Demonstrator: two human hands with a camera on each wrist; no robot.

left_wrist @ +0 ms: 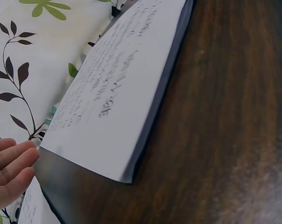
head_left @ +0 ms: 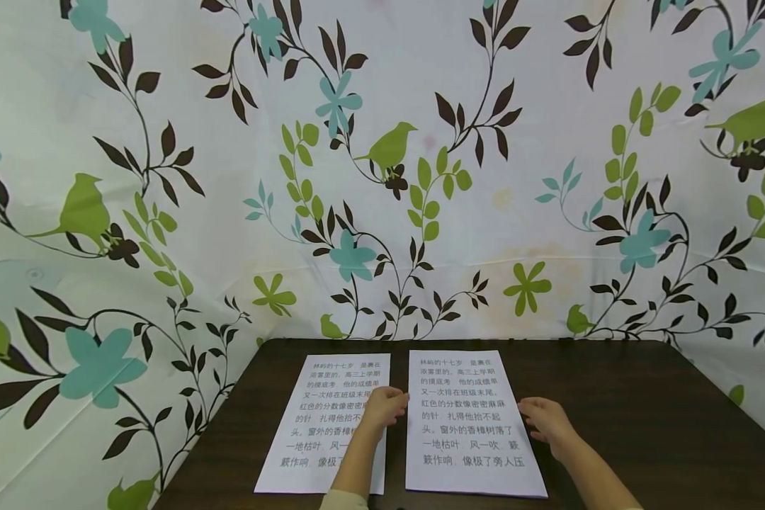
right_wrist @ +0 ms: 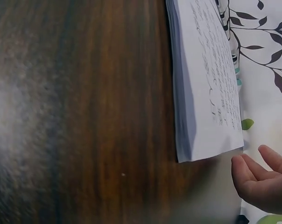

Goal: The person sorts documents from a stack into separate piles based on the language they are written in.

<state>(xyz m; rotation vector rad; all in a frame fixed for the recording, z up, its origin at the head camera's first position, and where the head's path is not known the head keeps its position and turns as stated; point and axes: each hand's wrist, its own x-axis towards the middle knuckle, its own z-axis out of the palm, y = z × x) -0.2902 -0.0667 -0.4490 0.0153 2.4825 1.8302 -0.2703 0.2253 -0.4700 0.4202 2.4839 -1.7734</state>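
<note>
Two stacks of white paper printed with Chinese text lie side by side, a narrow gap between them. My left hand (head_left: 385, 407) reaches over the right part of the left stack (head_left: 319, 425), its fingertips near the left edge of the right stack (head_left: 462, 425). My right hand (head_left: 548, 423) is beside that same stack's right edge. In the left wrist view, the left fingers (left_wrist: 15, 161) are loosely extended with nothing in them. Slightly bent fingers (right_wrist: 246, 172) of the right hand show near a corner of the stack in the right wrist view. Contact with the paper is unclear.
Both stacks rest on a dark brown wooden table (head_left: 650, 418). Behind it hangs a white cloth (head_left: 382, 212) patterned with leaves, flowers and green birds. The right stack has visible thickness along its side (right_wrist: 180, 107).
</note>
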